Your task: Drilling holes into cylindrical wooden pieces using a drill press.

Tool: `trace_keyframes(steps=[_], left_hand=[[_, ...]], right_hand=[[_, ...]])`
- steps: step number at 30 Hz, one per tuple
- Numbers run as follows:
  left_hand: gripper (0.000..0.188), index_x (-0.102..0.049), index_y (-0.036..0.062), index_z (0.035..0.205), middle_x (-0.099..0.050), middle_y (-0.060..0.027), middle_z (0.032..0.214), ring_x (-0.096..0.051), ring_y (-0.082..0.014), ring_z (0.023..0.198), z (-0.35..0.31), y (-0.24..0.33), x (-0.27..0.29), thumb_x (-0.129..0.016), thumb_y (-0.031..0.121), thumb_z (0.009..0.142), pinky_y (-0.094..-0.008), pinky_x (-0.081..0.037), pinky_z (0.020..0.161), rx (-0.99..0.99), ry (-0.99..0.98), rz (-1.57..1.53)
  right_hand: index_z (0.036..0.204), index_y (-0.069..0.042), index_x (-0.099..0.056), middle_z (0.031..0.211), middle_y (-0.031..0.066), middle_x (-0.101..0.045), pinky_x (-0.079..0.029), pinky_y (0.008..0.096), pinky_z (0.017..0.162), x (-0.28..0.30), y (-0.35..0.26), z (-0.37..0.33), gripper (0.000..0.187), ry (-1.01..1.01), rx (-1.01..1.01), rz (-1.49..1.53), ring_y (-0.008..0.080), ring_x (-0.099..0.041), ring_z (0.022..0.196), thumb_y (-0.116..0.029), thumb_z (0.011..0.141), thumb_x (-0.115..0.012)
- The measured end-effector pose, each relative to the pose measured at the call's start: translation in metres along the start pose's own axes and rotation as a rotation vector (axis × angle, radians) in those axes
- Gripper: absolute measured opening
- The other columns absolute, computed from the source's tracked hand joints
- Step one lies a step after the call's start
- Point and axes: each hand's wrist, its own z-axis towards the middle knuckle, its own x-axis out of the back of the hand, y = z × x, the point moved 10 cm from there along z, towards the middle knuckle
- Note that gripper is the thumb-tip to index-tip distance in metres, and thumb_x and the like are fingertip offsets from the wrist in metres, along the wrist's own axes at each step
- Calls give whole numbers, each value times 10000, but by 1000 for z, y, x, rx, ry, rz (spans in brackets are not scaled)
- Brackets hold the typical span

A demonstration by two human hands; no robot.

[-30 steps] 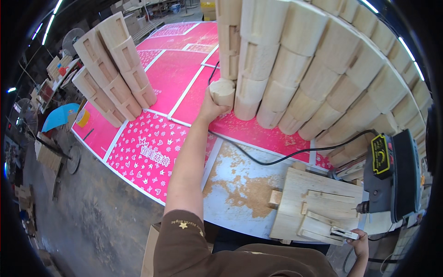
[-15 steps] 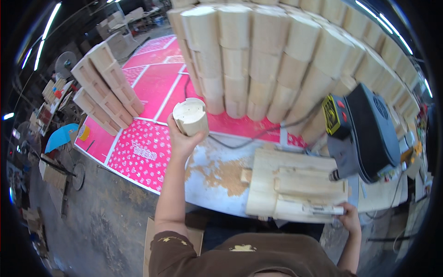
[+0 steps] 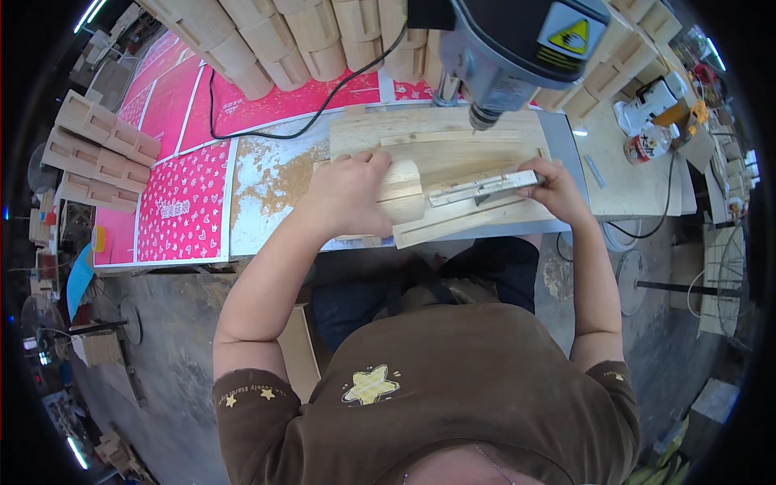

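My left hand (image 3: 349,194) is closed round a short, rounded wooden block (image 3: 402,192) lying on its side on the left of a wooden jig board (image 3: 453,129). Under the block, the palm side of that hand is hidden. At the right, the fingers of my right hand (image 3: 556,192) pinch the end of a narrow white-edged bar (image 3: 485,187), which lies slanted across the jig towards the block. Above the jig's far side hangs the chuck (image 3: 485,117) of a drill press (image 3: 517,56).
Stacked wooden blocks (image 3: 283,40) stand behind on pink sheeting (image 3: 234,105), with another stack (image 3: 101,153) at the left. A black cable (image 3: 299,129) crosses the table. Sawdust (image 3: 271,179) lies left of the jig. A labelled jar (image 3: 647,145) stands at the right.
My left hand has brought the wooden block down from the air onto the jig. My right hand still grips the bar, now swung to a different slant. The view has turned downward and right.
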Motion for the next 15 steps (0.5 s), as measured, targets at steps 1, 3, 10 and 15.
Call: trace_keyframes(steps=[1,3,10,15], left_hand=[[780,-487,51,1188,-594,-173,1034,-584,-340,975,2,3,-7,-721,274,479,-403,-482,804,14,-55,39],[780,-496,43,1184,-605,-178,1005,-594,-341,954,1,13,-6,-719,292,479,-402,-487,797,-3,-62,80],[762,-544,22,1150,-644,-198,924,-624,-348,884,-6,31,-20,-690,370,489,-393,-501,778,-27,-259,116],[753,-513,17,1178,-589,-209,1059,-582,-349,990,5,39,-27,-714,332,524,-388,-479,849,-35,-87,-101]], right_hand=[[954,-10,-611,916,17,-589,-463,251,762,1,0,0,235,-16,8,-3,113,-566,859,57,740,-679],[951,-10,-616,900,18,-593,-465,251,762,4,6,1,226,-19,-4,45,111,-566,855,51,744,-681],[1023,-24,-607,937,17,-593,-452,265,800,3,14,-1,303,-65,-70,24,129,-554,885,28,738,-698],[1017,-20,-607,949,35,-596,-448,280,808,4,2,-2,302,-53,7,-54,154,-561,909,6,735,-709]])
